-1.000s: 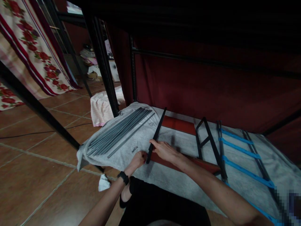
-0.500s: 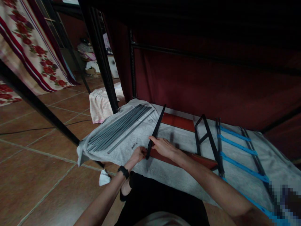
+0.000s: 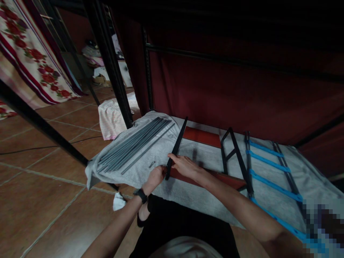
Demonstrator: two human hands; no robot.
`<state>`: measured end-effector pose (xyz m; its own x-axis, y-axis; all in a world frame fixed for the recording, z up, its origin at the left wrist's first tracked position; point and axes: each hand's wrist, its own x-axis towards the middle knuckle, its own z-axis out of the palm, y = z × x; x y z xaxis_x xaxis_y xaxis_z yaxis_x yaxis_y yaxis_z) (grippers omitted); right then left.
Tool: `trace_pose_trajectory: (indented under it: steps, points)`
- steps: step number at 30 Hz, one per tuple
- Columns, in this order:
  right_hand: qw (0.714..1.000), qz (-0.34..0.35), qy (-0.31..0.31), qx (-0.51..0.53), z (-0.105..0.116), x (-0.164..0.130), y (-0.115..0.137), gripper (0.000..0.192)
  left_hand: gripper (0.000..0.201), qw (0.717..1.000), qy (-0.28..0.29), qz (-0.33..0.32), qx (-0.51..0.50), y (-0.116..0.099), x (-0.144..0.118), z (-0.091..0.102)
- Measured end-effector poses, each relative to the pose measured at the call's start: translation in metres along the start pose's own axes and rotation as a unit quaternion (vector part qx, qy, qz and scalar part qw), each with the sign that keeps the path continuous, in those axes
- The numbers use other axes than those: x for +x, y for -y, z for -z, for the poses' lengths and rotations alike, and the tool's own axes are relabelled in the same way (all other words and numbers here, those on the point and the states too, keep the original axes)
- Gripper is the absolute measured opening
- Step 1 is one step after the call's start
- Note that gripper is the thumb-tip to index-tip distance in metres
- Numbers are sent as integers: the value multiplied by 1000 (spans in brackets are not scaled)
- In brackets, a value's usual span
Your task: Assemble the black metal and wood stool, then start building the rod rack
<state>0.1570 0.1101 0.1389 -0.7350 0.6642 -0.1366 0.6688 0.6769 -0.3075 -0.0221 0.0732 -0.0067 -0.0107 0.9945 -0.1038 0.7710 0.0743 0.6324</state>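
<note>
Your left hand (image 3: 155,176) is curled shut at the near end of a black metal bar (image 3: 176,146), fingers wrapped where that end meets a reddish-brown board (image 3: 215,177). Your right hand (image 3: 185,166) lies over the same joint, thumb and fingers pinching the bar just above its lower end and palm resting on the board's near edge. The bar runs away from you, slanting up and right across a grey towel (image 3: 185,193) spread on the tiled floor (image 3: 40,200); its far tip reaches a second red panel (image 3: 202,137) lying flat near the dark red curtain (image 3: 242,96). To the left of the bar, well apart from your hands, a bundle of grey rods (image 3: 134,145) lies side by side on the towel, and a small screw-like piece (image 3: 152,164) sits just beside your left hand. To the right, a black bracket frame (image 3: 233,154) stands against the board's far end, and beyond it lies a black frame with blue straps (image 3: 268,168). A black watch (image 3: 141,195) is on your left wrist. A white scrap (image 3: 118,202) lies on the tiles near your left forearm.
</note>
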Motion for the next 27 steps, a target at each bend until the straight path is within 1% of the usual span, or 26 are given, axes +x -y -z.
trace_pose_trajectory:
  steps: [3,9,12,15,16,18,20,21,22,24,26,27]
  points:
    - [1000,3,-4,6,1,0,-1,49,28,999,-12,-2,47,-3,-4,1]
    - [1000,3,-4,15,2,-2,4,50,21,996,5,-17,85,-5,-5,3]
    - [1000,7,-9,16,-1,-4,6,57,21,996,7,-20,90,-3,-5,3]
    - [1000,2,-17,14,-4,-7,5,68,24,996,9,-29,83,-3,-6,6]
    - [1000,-4,-21,13,-6,-9,4,71,26,998,1,-30,64,-3,-6,8]
    - [999,-16,-31,7,-8,-15,1,75,32,999,-39,-32,-11,-6,-7,15]
    - [999,-24,-42,-2,-10,-21,-3,75,43,987,-93,-48,-121,-12,-9,22]
    - [998,-28,-47,-6,-10,-25,-5,75,49,977,-108,-61,-175,-16,-10,25]
    - [998,-32,-50,-9,-11,-29,-7,73,53,966,-112,-73,-221,-21,-11,28]
    - [998,-40,-56,-14,-13,-38,-10,66,58,950,-101,-85,-282,-33,-15,31]
    - [997,-46,-67,-19,-17,-47,-12,58,64,943,-92,-80,-309,-44,-21,31]
    - [996,-44,-76,-21,-19,-51,-13,55,70,941,-97,-74,-315,-50,-24,31]
